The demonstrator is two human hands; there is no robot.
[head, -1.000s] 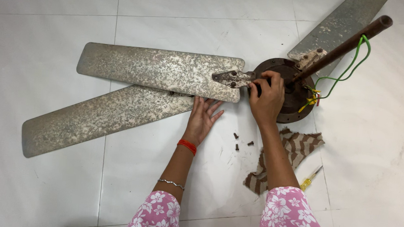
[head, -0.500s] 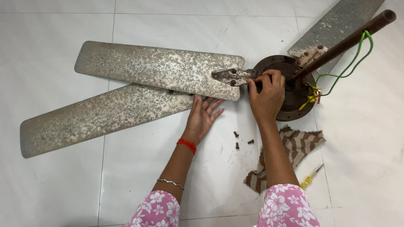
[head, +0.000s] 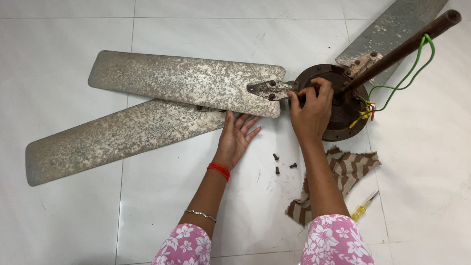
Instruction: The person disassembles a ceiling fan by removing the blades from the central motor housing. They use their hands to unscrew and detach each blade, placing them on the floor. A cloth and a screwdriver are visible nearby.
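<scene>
The upper fan blade (head: 184,81) lies flat on the white tiled floor (head: 64,10), its metal bracket (head: 270,89) meeting the rusty motor hub (head: 338,103). The step in hand looks like freeing that bracket from the hub; next would call for a steady grip at the joint while the blade is kept from swinging. The right hand (head: 311,110) curls closed over the joint, though what its fingers pinch is hidden. The left hand (head: 236,139) rests flat, fingers spread, beside the lower blade (head: 117,140). Three loose screws (head: 281,164) lie nearby.
</scene>
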